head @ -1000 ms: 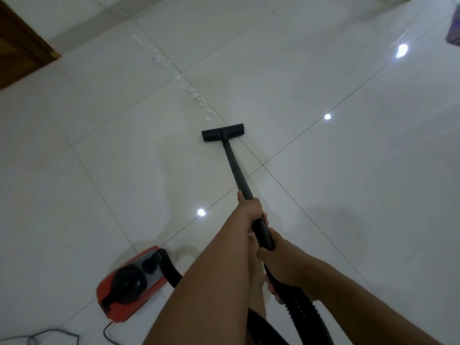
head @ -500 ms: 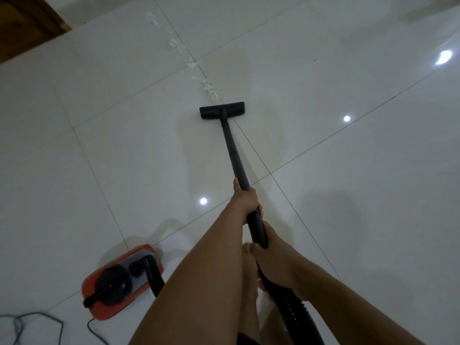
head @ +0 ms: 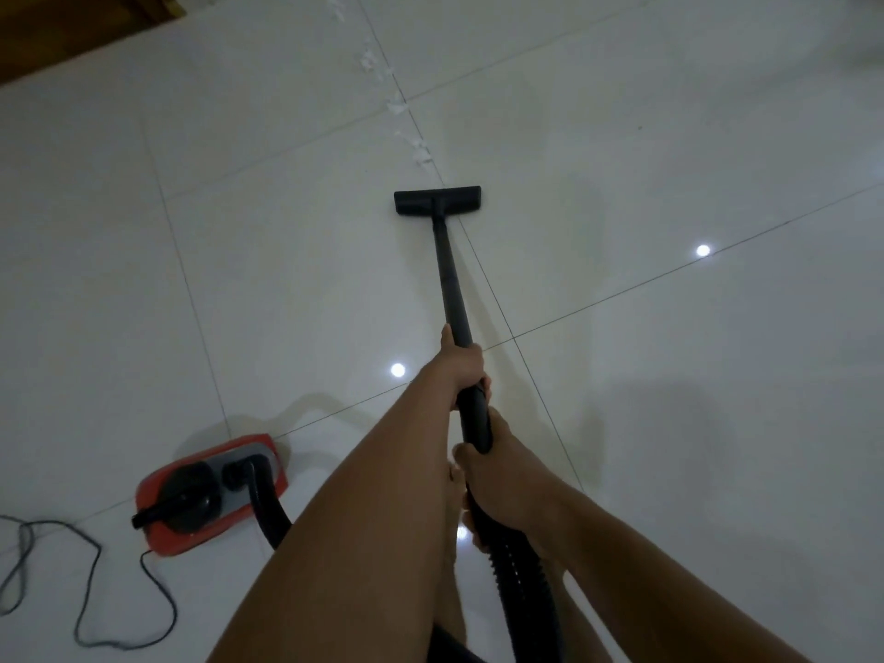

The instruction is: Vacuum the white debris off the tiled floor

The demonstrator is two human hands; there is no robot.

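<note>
With the left hand (head: pixel 461 363) and right hand (head: pixel 497 480) each in a closed grip around the wand (head: pixel 449 275), the white debris (head: pixel 421 150) lay just beyond the nozzle (head: pixel 436 200), where a hasty push could have scattered flakes sideways past it.

Both hands (head: pixel 483 423) gripping black vacuum wand (head: pixel 452 284), floor nozzle (head: pixel 436 200) just short of white debris (head: pixel 421 148), red canister (head: pixel 210 492) behind-left

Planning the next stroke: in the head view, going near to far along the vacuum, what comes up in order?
hose → right hand gripping it → left hand → bare wand → floor nozzle → white debris trailing away beyond it.
</note>
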